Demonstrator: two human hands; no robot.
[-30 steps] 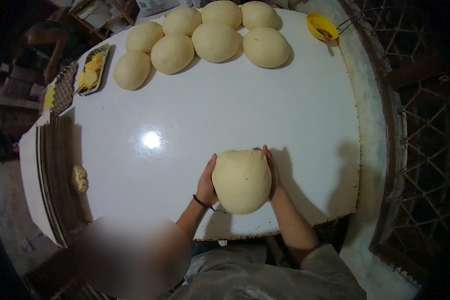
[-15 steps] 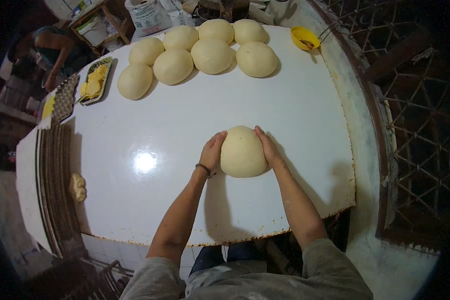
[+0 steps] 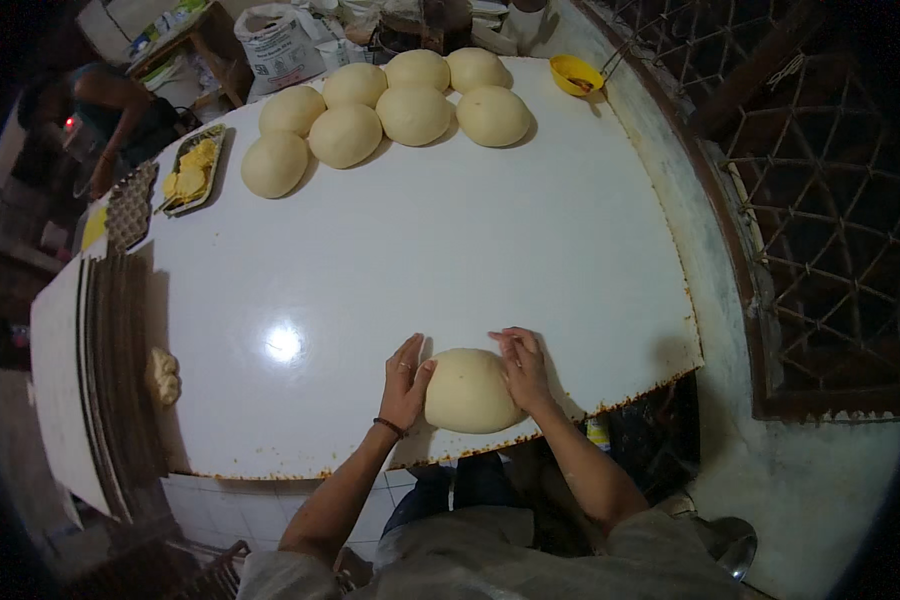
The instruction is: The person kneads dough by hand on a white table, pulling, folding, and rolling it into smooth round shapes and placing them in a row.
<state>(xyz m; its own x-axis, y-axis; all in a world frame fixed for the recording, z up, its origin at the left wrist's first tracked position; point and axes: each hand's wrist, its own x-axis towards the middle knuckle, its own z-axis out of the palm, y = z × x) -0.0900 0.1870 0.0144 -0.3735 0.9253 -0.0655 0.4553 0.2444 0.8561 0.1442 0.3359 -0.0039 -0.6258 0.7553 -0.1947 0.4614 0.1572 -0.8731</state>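
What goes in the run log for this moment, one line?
left hand: cupping dough ball | right hand: cupping its other side | dough: on white table, near edge | far end: seven dough balls

We work at a broad, glossy white table [image 3: 420, 260] whose near edge is chipped and rust-stained. Close to that near edge, a little right of its middle, rests a smooth, pale round ball of dough [image 3: 469, 390], our left hand [image 3: 405, 382] and right hand [image 3: 522, 368] pressed against its sides. Along the far edge sit seven more pale dough balls [image 3: 385, 108], touching one another in a cluster. At the far right corner stands a small yellow plastic bowl [image 3: 576, 74]. Near the far left corner lies a metal tray of yellow pieces [image 3: 192, 172].
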